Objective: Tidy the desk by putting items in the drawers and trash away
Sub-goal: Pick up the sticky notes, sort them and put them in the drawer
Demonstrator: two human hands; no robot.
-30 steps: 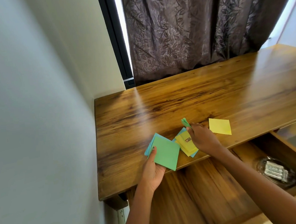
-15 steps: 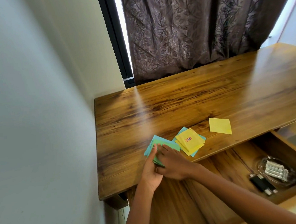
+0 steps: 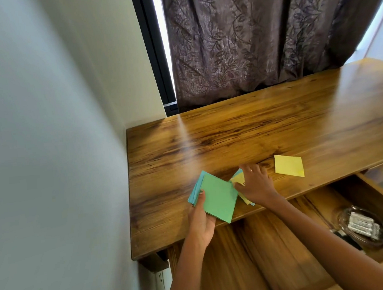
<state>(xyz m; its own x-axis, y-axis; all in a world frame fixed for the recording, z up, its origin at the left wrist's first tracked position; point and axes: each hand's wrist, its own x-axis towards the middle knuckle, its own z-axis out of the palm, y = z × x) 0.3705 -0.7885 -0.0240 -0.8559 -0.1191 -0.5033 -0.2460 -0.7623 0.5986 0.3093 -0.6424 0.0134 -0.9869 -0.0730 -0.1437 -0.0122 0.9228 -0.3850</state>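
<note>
Presently, head view: the left hand grips a stack of green and blue square paper notes at the wooden worktop edge. The right hand, fingers spread flat, presses the yellow-and-blue note pile. One yellow note lies apart. Gathering is underway; next, merge the piles and lower them into the open wooden drawer.

This looks like a room in a home, a bedroom or study corner. A wooden surface stands in the corner against a plain pale wall, with a heavy leaf-patterned curtain hanging over a dark-framed window behind it. A wall socket sits low beside an open drawer.
</note>
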